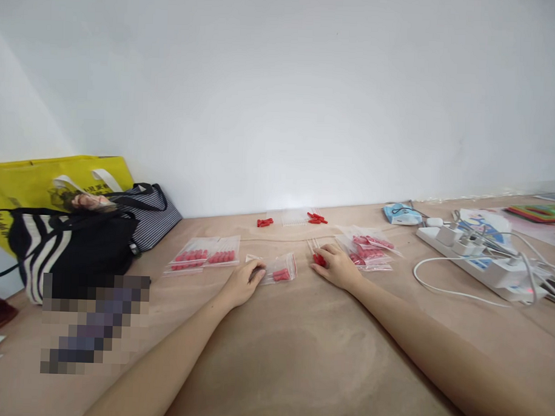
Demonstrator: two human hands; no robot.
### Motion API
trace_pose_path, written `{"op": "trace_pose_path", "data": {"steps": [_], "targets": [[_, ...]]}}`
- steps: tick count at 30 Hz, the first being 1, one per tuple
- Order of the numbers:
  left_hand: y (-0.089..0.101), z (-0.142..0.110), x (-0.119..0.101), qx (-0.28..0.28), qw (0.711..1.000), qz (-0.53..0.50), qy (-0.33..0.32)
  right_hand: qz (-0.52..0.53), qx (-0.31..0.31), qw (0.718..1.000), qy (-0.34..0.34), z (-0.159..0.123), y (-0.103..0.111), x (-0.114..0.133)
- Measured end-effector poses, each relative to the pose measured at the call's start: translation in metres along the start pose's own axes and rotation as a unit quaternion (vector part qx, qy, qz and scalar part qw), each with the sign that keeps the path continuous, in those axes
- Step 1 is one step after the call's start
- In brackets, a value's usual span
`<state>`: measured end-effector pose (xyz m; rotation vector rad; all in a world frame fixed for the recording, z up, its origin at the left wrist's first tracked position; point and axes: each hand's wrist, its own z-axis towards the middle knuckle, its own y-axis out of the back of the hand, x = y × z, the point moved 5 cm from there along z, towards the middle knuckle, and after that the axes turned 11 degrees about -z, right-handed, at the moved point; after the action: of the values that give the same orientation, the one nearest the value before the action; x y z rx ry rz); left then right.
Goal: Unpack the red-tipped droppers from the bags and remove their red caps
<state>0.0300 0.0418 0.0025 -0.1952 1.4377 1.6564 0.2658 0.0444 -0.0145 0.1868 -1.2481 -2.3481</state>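
Observation:
My left hand (244, 283) is closed, with its fingertips on the left end of a clear zip bag (290, 264). Red-handled pieces with thin pale shafts, which look like small screwdrivers (281, 274), lie in that bag. To the right, my right hand (336, 266) curls its fingers over several loose red-handled screwdrivers (319, 258) on the table; their shafts point away from me. Just beside this hand lies a pile of filled zip bags (369, 252). More filled bags (205, 257) lie left of my left hand.
Against the wall are two small groups of loose red pieces (265, 222), with a flat clear bag (294, 217) between them. Black (82, 250), striped (152, 213) and yellow bags (23, 181) stand at left. A power strip (480, 268) with cables and a blue mask pack (401, 214) lie at right.

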Motion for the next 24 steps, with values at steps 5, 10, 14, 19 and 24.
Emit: {"op": "trace_pose_path", "data": {"steps": [5,10,14,19,24], "targets": [[0.001,-0.001,-0.001,0.002,1.0,-0.001,-0.004,0.013,0.002,1.0,0.021,-0.001,0.003,0.001],[0.0,0.0,-0.001,0.004,1.0,-0.003,-0.009,0.047,0.019,0.998,0.034,-0.005,0.003,-0.005],[0.001,0.0,-0.001,0.003,1.0,0.001,-0.011,0.071,0.024,0.996,0.039,-0.007,0.002,-0.011],[0.001,0.001,-0.001,0.0,1.0,0.002,-0.015,0.049,0.026,0.996,0.064,-0.007,0.002,-0.008],[0.0,0.001,0.001,0.005,1.0,0.004,-0.015,-0.011,0.053,0.995,0.089,-0.006,0.001,-0.003]]}}
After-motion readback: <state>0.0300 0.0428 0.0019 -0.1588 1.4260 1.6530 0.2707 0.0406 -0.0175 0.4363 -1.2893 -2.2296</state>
